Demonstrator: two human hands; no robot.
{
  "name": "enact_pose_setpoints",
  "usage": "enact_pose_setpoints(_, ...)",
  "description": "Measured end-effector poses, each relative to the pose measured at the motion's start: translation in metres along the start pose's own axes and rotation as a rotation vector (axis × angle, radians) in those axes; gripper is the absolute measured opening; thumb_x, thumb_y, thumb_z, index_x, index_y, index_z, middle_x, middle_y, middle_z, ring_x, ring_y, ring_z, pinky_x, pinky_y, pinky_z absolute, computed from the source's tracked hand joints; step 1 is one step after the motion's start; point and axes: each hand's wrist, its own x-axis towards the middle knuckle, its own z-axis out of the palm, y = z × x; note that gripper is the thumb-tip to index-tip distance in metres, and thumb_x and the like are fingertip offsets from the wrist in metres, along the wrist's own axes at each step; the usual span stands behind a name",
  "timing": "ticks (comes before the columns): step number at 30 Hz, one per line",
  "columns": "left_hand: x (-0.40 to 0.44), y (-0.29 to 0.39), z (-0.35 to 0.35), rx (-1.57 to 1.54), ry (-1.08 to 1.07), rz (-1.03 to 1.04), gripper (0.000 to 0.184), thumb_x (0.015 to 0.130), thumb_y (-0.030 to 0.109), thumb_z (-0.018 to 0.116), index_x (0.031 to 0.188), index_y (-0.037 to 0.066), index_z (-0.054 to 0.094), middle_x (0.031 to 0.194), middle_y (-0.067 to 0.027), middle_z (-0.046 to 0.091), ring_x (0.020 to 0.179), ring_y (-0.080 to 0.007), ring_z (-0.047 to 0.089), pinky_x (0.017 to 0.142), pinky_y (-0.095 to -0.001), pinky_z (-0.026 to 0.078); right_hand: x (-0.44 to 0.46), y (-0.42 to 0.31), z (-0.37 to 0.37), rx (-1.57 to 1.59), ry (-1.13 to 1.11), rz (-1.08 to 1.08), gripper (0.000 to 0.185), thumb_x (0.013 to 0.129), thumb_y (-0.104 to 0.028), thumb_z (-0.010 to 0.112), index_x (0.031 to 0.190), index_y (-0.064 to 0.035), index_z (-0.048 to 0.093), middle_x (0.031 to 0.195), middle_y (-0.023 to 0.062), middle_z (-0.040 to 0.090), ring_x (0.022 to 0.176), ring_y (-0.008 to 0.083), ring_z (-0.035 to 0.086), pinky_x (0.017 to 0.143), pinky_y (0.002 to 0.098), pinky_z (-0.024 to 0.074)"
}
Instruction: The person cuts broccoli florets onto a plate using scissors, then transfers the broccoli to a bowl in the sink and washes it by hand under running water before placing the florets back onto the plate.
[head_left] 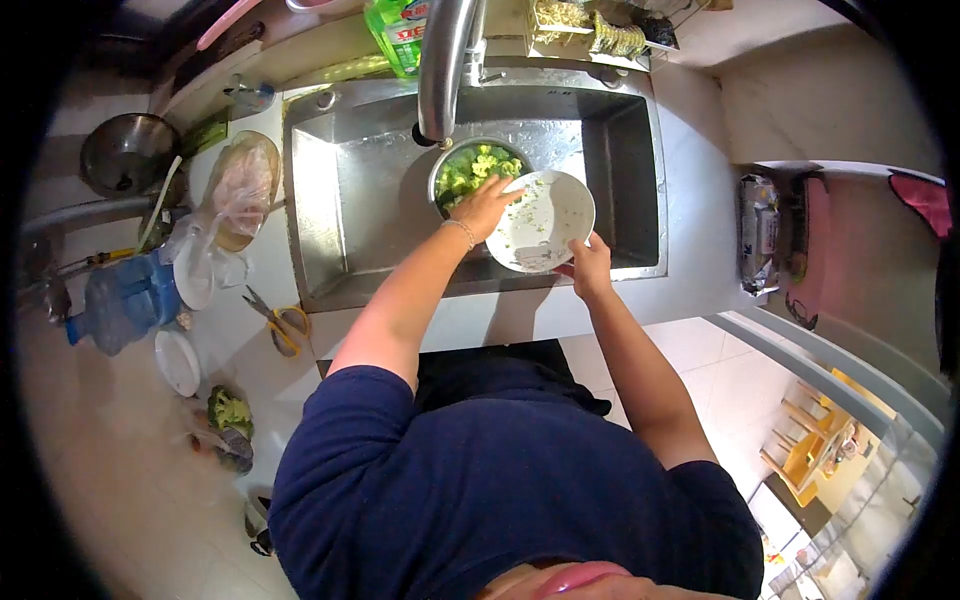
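Observation:
My right hand (591,266) grips the lower right rim of a white plate (548,222), thumb on its inner face. The plate is tilted over the sink, and small green bits cling to it. At the plate's left edge is my left hand (484,210), fingers stretched out over the broccoli florets (487,162); whether it touches the plate is hard to tell. The florets lie in a round metal bowl (434,190) standing in the steel sink (350,200). Part of the bowl is hidden by the plate and my left hand.
A faucet (445,80) hangs over the bowl. Scissors (280,322) lie on the left counter, near a bagged oval board (243,195), white dishes (178,362), a water jug (122,305) and more broccoli (230,412). A green bottle (400,38) stands behind the sink, a wipes pack (759,235) right.

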Motion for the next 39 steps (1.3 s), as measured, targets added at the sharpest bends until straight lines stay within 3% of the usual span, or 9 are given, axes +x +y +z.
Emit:
enact_pose_setpoints(9, -0.010, -0.024, -0.008, -0.319, -0.049, -0.346, 0.026, 0.081, 0.015, 0.050, 0.104, 0.007, 0.059, 0.105, -0.0147, 0.059, 0.095, -0.0307, 0.056, 0.083, -0.0359, 0.044, 0.011, 0.026, -0.028, 0.063, 0.057, -0.032, 0.032, 0.081, -0.005, 0.044, 0.113, -0.0037, 0.049, 0.098, 0.0125, 0.057, 0.082, 0.0248, 0.060, 0.062, 0.0374, 0.0542)
enact_pose_setpoints(15, -0.038, -0.056, 0.051, -0.505, 0.040, -0.539, 0.024, 0.081, 0.011, 0.053, 0.102, 0.003, 0.060, 0.100, -0.0120, 0.062, 0.091, -0.0205, 0.060, 0.078, -0.0311, 0.047, 0.005, 0.036, -0.063, 0.213, 0.149, 0.002, 0.032, 0.082, -0.008, 0.045, 0.115, -0.0063, 0.045, 0.102, 0.0132, 0.056, 0.086, 0.0265, 0.059, 0.062, 0.0400, 0.0540)
enact_pose_setpoints(18, -0.036, -0.049, 0.033, -1.044, 0.198, -0.805, 0.025, 0.082, 0.016, 0.054, 0.104, 0.004, 0.059, 0.097, -0.0085, 0.062, 0.084, -0.0186, 0.060, 0.067, -0.0295, 0.051, 0.001, 0.035, -0.074, 0.195, 0.116, -0.015, 0.033, 0.083, -0.009, 0.045, 0.115, -0.0077, 0.044, 0.102, 0.0132, 0.056, 0.086, 0.0260, 0.059, 0.064, 0.0399, 0.0537)
enact_pose_setpoints(22, -0.038, -0.038, -0.003, -1.422, 0.241, -0.768, 0.044, 0.083, 0.029, 0.058, 0.114, 0.000, 0.047, 0.101, -0.0105, 0.056, 0.087, -0.0196, 0.057, 0.075, -0.0326, 0.051, 0.001, 0.026, -0.070, 0.222, -0.010, 0.016, 0.031, 0.086, -0.012, 0.047, 0.116, -0.0062, 0.044, 0.103, 0.0135, 0.056, 0.086, 0.0256, 0.060, 0.068, 0.0410, 0.0526)
enact_pose_setpoints(26, -0.062, -0.002, -0.044, -1.973, -0.221, -0.661, 0.055, 0.083, 0.036, 0.057, 0.125, 0.006, 0.037, 0.118, -0.0107, 0.047, 0.106, -0.0229, 0.050, 0.083, -0.0394, 0.047, 0.010, 0.010, -0.032, 0.217, -0.238, 0.117, 0.032, 0.088, -0.017, 0.049, 0.117, -0.0056, 0.043, 0.107, 0.0115, 0.054, 0.094, 0.0240, 0.056, 0.072, 0.0390, 0.0506)
enact_pose_setpoints(30, -0.097, 0.034, -0.079, -1.763, 0.385, -0.786, 0.048, 0.083, 0.024, 0.059, 0.123, 0.007, 0.039, 0.115, -0.0067, 0.051, 0.107, -0.0201, 0.050, 0.087, -0.0370, 0.044, 0.021, -0.015, 0.012, -0.038, -0.416, 0.200, 0.036, 0.087, -0.029, 0.052, 0.114, -0.0058, 0.047, 0.103, 0.0090, 0.055, 0.094, 0.0219, 0.055, 0.076, 0.0361, 0.0473)
enact_pose_setpoints(32, -0.111, 0.029, -0.086, -1.774, 0.541, -0.854, 0.046, 0.083, 0.021, 0.059, 0.122, 0.007, 0.039, 0.114, -0.0063, 0.051, 0.105, -0.0198, 0.051, 0.087, -0.0366, 0.044, 0.065, -0.025, 0.029, -0.383, -0.512, -0.138, 0.037, 0.085, -0.030, 0.054, 0.111, -0.0035, 0.051, 0.102, 0.0119, 0.057, 0.094, 0.0230, 0.055, 0.078, 0.0357, 0.0453)
enact_pose_setpoints(34, -0.117, 0.020, -0.082, -1.728, 0.670, -0.659, 0.044, 0.084, 0.021, 0.059, 0.121, 0.006, 0.040, 0.112, -0.0059, 0.052, 0.103, -0.0186, 0.052, 0.084, -0.0345, 0.046, 0.106, -0.064, 0.059, -0.718, -0.308, -0.805, 0.035, 0.083, -0.022, 0.055, 0.111, -0.0010, 0.052, 0.106, 0.0178, 0.057, 0.097, 0.0282, 0.055, 0.082, 0.0361, 0.0436)
enact_pose_setpoints(39, -0.124, 0.013, -0.082, -1.593, 0.850, -0.640, 0.040, 0.084, 0.023, 0.058, 0.117, 0.004, 0.044, 0.104, -0.0073, 0.055, 0.086, -0.0163, 0.058, 0.066, -0.0300, 0.051, 0.166, -0.154, 0.147, -1.221, -0.259, -1.337, 0.039, 0.078, -0.005, 0.045, 0.117, 0.0011, 0.047, 0.115, 0.0231, 0.050, 0.108, 0.0369, 0.047, 0.094, 0.0382, 0.0371)
